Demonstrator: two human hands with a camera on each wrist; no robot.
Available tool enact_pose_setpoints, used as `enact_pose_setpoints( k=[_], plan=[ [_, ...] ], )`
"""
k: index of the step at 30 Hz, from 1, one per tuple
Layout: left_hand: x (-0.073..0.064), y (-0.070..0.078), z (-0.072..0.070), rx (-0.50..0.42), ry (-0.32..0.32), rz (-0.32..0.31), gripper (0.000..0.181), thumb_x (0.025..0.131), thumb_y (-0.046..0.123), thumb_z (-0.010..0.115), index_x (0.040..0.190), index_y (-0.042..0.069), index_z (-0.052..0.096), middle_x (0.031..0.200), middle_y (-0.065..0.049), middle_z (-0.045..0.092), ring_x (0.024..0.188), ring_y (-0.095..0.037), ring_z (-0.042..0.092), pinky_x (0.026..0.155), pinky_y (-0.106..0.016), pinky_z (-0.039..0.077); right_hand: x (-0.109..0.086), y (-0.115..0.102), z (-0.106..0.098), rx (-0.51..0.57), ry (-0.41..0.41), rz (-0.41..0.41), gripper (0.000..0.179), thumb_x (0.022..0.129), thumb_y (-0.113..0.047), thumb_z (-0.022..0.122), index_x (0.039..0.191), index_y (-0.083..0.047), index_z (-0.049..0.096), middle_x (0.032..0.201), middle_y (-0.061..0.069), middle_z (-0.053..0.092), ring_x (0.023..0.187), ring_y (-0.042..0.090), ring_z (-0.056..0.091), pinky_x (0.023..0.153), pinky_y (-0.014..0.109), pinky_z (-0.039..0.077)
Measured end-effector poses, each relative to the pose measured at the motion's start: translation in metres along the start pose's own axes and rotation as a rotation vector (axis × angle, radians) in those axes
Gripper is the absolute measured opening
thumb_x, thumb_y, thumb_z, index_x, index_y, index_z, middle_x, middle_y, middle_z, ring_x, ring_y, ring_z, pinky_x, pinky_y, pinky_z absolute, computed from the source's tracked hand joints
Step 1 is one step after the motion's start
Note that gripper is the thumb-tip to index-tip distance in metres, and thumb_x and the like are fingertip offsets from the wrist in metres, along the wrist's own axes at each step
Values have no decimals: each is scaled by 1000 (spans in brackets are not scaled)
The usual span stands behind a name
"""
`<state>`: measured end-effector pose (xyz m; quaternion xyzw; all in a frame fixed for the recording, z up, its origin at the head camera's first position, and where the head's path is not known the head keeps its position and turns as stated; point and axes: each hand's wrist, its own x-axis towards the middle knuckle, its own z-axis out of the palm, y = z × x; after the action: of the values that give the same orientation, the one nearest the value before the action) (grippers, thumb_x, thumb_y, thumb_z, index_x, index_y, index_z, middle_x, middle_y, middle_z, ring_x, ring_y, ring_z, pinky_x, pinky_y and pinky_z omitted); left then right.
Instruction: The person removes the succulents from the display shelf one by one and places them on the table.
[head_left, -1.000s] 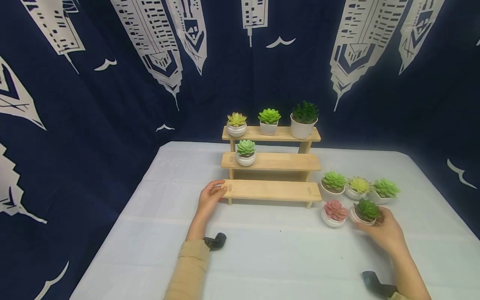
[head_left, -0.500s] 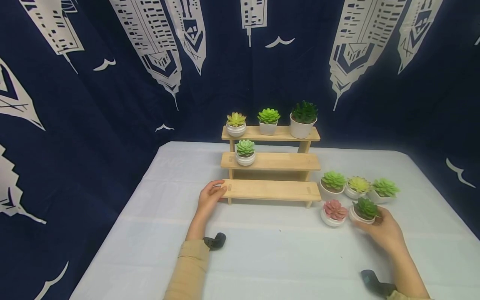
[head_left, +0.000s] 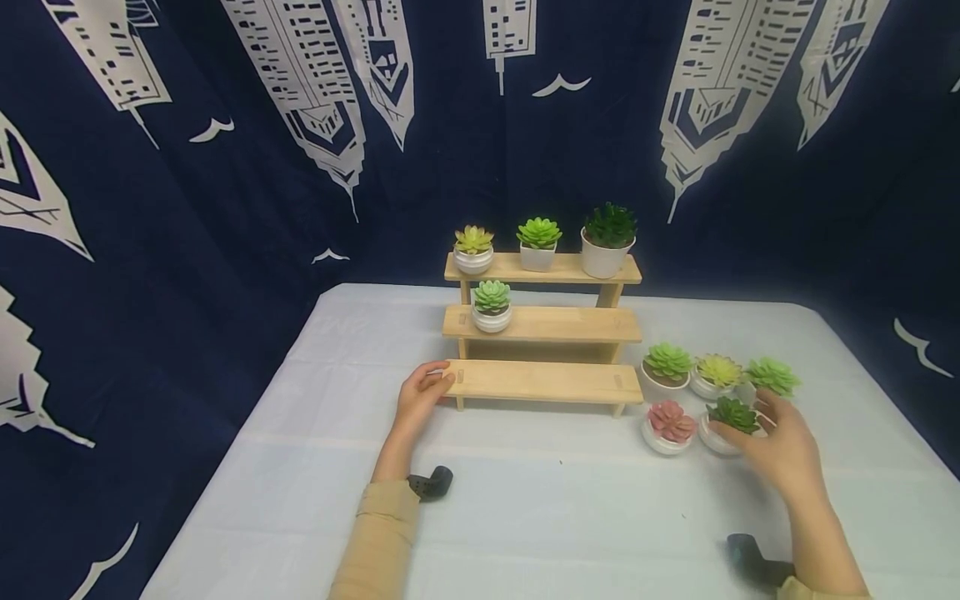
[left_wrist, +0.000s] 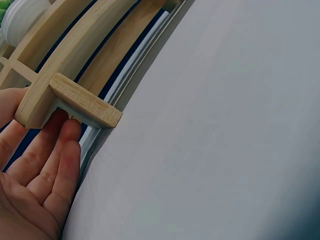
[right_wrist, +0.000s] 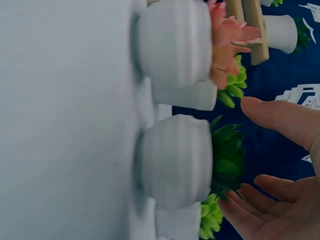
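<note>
My left hand [head_left: 417,402] pinches the left end of the lowest step of a three-tier wooden plant stand [head_left: 540,380]. In the left wrist view the thumb lies on top of the board [left_wrist: 37,102] and the fingers curl beneath it. My right hand [head_left: 786,446] hovers with thumb and fingers spread around a dark green potted succulent [head_left: 733,413]. The right wrist view shows that succulent's white ribbed pot [right_wrist: 176,161] upright on the table, the fingers beside its leaves. A pink potted succulent [head_left: 670,423] stands just left of it.
Behind these sit three more potted succulents: a green one [head_left: 667,363], a yellow-green one [head_left: 717,372] and a light green one [head_left: 772,377]. Three pots line the top tier, including a dark bushy plant [head_left: 609,237]. One succulent [head_left: 491,305] occupies the middle tier's left.
My right hand has let go of the dark green succulent's pot and risen slightly, its fingers spreading. The left hand keeps its grip on the stand.
</note>
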<state>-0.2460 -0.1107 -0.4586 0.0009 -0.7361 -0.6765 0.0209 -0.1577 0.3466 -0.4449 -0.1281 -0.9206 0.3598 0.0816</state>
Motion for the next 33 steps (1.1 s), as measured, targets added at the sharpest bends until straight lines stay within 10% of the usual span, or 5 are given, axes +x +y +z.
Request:
enact_pose_setpoints(
  k=[10,33],
  plan=[
    [18,-31,-1,-38,11,-6,37,88,18,67,120,1,59,109,-19,64,77,-9,60,72,-31,53,-2,-51,-15,76,47,-60,95,84,-38,69,148,2,12,145,34,22,127,53,28,93,65,32],
    [19,-32,0,-11,32,-12,33,86,18,67,117,7,62,108,-15,65,81,-15,62,71,-30,53,17,-144,4,329,-19,-213,89,83,-27,73,148,-1,18,147,24,29,130,42,33,101,52,33]
  ],
)
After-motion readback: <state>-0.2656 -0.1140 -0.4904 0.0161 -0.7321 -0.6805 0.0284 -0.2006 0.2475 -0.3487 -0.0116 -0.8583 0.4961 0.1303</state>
